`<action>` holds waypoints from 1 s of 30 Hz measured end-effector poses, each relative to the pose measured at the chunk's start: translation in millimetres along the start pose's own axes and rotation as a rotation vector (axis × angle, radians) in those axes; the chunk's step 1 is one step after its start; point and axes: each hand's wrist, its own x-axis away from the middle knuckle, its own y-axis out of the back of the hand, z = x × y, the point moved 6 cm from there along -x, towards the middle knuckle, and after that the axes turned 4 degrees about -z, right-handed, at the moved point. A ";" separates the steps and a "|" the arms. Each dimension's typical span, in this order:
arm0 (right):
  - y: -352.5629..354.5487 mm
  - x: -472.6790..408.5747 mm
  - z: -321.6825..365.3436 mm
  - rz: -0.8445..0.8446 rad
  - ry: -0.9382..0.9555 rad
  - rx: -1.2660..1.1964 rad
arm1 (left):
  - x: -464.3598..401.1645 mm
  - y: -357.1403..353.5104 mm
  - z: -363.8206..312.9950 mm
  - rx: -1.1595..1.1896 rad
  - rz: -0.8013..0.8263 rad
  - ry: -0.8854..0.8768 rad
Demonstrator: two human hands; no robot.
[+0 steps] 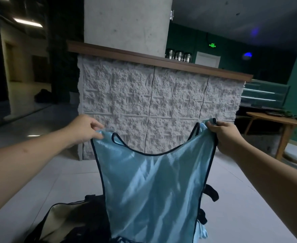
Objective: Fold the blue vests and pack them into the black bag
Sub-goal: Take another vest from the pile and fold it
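Observation:
A light blue vest (153,186) with dark trim hangs spread out in front of me, held up by its two shoulder straps. My left hand (84,129) pinches the left strap. My right hand (226,135) grips the right strap. Below and to the left, the black bag (70,220) lies open on the floor, showing a pale lining; the vest hides its right part. Black straps (211,192) poke out at the vest's right edge.
A white textured counter (153,102) with a wooden top stands straight ahead, a concrete pillar (126,23) rising behind it. A wooden table (282,123) is at the right. Pale floor tiles (44,172) spread around the bag.

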 end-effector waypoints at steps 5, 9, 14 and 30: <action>1.1 -3.2 3.0 0.050 -0.031 -0.025 | 1.3 -6.9 -8.6 -0.325 -0.010 -0.092; -1.3 -3.8 6.4 0.092 -0.049 -0.070 | 0.1 -0.1 -20.8 -0.291 -0.122 -0.155; -10.8 1.0 15.3 0.147 -0.033 -0.106 | 0.4 3.4 -45.4 -0.081 -0.198 -0.220; -42.3 32.6 54.2 0.253 -0.042 -0.279 | 1.0 16.4 -70.8 0.207 -0.215 -0.217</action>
